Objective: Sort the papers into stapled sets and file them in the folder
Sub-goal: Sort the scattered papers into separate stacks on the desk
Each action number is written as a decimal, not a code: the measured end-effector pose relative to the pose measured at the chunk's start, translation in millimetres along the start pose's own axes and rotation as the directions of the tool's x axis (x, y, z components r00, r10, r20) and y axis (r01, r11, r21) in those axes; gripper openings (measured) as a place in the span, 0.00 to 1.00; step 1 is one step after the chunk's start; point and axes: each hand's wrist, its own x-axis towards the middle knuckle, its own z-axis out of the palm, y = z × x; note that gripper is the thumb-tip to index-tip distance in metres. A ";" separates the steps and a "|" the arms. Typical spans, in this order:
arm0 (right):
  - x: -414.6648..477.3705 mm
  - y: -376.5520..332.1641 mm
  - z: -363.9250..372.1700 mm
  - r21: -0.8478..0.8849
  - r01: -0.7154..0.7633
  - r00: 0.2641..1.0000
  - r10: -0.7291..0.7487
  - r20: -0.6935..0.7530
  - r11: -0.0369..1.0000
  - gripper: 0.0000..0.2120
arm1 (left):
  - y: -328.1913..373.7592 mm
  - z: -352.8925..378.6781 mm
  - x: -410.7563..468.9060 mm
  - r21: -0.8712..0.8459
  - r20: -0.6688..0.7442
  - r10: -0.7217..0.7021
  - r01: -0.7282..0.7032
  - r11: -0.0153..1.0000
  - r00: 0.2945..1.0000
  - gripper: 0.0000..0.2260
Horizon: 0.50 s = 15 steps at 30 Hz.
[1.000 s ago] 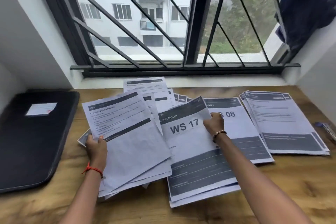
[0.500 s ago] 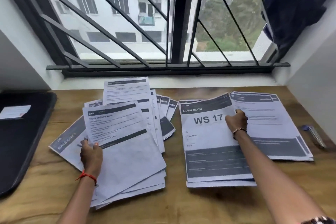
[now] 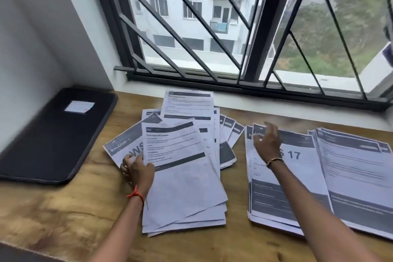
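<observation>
Landmark: I place everything against the fanned pile of papers (image 3: 187, 176) in the middle of the wooden desk (image 3: 53, 215).
Left hand (image 3: 138, 169): I see it pressed flat on the pile's left edge, fingers spread and lightly curled over the margin of the top sheet and onto the sheet marked BALCONY 1 (image 3: 124, 144) that pokes out beneath; it pins paper, I cannot tell whether it pinches any. A red thread (image 3: 136, 195) circles the wrist.
Right hand (image 3: 266, 142): right of the pile, raised over the next stack, fingers loosely open and blurred, holding nothing that I can make out. A beaded bracelet (image 3: 274, 161) sits at the wrist.
WS 17 stack (image 3: 276, 193): just right of the pile, apart from it by a strip of bare wood; the top sheet reads LIVING and 17, partly covered by my right hand.
Far stack (image 3: 357, 181): further right of the pile, its left edge overlapping the WS 17 stack.
Folder (image 3: 53, 140): black, closed, lying flat to the left of the pile, well apart, with a white label (image 3: 79, 106) on its cover.
Window grille (image 3: 212, 27): behind the pile, above the sill.
</observation>
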 end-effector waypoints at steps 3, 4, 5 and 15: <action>-18.7 -35.0 34.5 0.024 0.140 0.984 -0.142 0.105 0.990 0.20 | -4.9 -10.7 1.7 -0.034 0.024 -0.085 0.086 0.996 0.996 0.25; -25.2 -43.8 44.8 0.036 0.191 0.972 -0.194 0.134 0.981 0.19 | -6.4 -12.9 3.4 -0.059 0.033 -0.126 0.128 0.990 0.991 0.25; -32.8 -52.8 55.0 0.044 0.240 0.955 -0.244 0.167 0.970 0.19 | -8.2 -16.1 5.6 -0.070 0.041 -0.167 0.169 0.983 0.985 0.25; -95.4 -84.8 112.2 0.020 0.282 0.875 -0.266 0.404 0.959 0.20 | -17.7 -30.9 32.8 -0.337 0.086 -0.157 0.178 0.924 0.984 0.13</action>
